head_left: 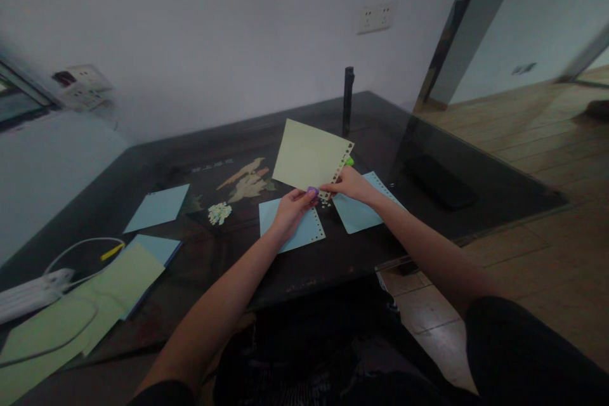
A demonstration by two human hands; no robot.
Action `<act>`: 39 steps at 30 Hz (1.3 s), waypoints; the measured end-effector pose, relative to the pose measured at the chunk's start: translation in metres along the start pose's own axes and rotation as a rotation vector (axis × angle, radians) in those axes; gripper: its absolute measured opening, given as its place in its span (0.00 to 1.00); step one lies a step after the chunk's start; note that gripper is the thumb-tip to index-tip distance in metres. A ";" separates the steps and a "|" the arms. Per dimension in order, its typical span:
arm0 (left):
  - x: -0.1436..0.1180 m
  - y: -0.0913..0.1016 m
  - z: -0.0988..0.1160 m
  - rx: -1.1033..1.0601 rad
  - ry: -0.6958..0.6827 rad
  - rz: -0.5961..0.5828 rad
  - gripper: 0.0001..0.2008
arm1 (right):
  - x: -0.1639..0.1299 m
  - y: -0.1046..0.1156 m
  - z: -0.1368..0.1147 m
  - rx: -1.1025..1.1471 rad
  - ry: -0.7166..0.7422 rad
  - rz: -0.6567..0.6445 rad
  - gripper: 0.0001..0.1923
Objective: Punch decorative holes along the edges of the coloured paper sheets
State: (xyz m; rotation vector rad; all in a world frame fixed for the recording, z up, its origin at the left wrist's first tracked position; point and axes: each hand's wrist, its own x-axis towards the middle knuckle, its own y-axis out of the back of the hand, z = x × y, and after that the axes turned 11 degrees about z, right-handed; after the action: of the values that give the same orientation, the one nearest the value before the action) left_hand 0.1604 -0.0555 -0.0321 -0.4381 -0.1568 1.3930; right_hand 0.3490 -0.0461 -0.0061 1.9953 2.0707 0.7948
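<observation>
My left hand is closed, with its thumb on a small purple hole punch at the lower edge of a pale yellow sheet of paper. A row of holes runs along the sheet's right edge. There my right hand pinches the paper between its fingers. A bright green piece shows just behind the right hand; its kind is unclear. Below the hands lie two blue sheets with punched edges, one on the left and one on the right. A few paper bits lie between them.
Punched paper bits form a small pile left of the hands. Another blue sheet, yellow sheets and a white power strip with cable lie further left. A black upright object and a dark flat object are on the dark table.
</observation>
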 end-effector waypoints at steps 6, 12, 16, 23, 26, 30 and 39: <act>0.001 0.000 -0.001 -0.019 -0.003 0.001 0.15 | -0.001 0.001 -0.003 -0.029 -0.007 0.002 0.10; 0.000 0.000 -0.001 -0.021 -0.001 -0.013 0.14 | -0.001 0.002 -0.007 -0.034 -0.027 -0.002 0.11; 0.001 0.000 -0.001 -0.026 0.002 -0.013 0.14 | -0.001 0.001 -0.005 -0.019 -0.014 -0.012 0.12; 0.001 -0.001 -0.001 -0.032 0.005 -0.012 0.15 | -0.001 0.001 -0.004 0.001 -0.011 0.002 0.10; 0.001 -0.001 -0.001 -0.026 0.002 -0.014 0.15 | -0.001 0.001 -0.005 -0.007 -0.015 -0.007 0.10; 0.002 0.000 -0.002 -0.016 0.002 -0.004 0.15 | -0.001 0.001 -0.004 -0.003 -0.025 -0.002 0.10; 0.002 0.002 -0.002 0.003 -0.002 -0.019 0.15 | -0.001 0.000 -0.002 0.050 -0.011 0.022 0.13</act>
State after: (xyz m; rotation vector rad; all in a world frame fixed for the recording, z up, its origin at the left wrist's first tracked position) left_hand 0.1599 -0.0539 -0.0352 -0.4319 -0.1605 1.3753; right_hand 0.3478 -0.0473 -0.0042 2.0473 2.0860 0.7406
